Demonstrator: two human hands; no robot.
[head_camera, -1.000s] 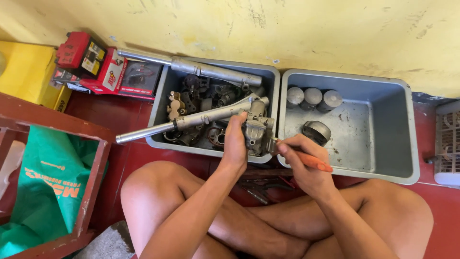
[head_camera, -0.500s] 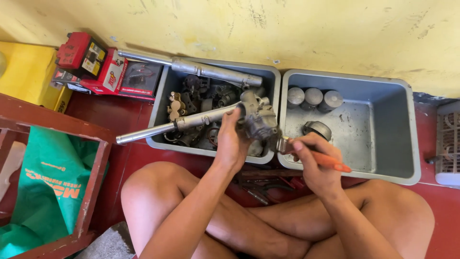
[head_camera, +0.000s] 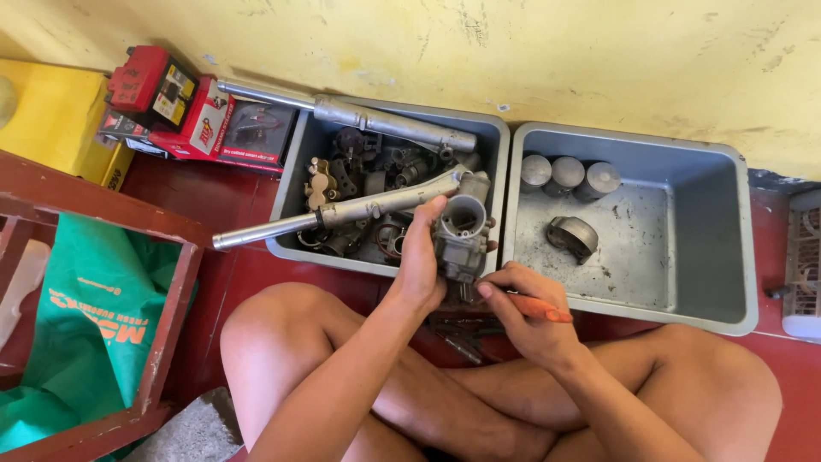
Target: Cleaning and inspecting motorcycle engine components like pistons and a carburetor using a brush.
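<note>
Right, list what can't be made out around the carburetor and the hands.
Head view only:
- Screwdriver tip: hidden behind the right hand and the carburetor.
- Carburetor's left side: covered by the left hand.
- Tools on the floor: mostly hidden under the hands, too dark to identify.
- Parts in the left bin: piled up, crossed by two metal tubes.

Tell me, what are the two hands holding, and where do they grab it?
The left hand grips a grey metal engine part by its side. The right hand holds an orange-handled tool by the handle, tip at the part's underside.
</note>
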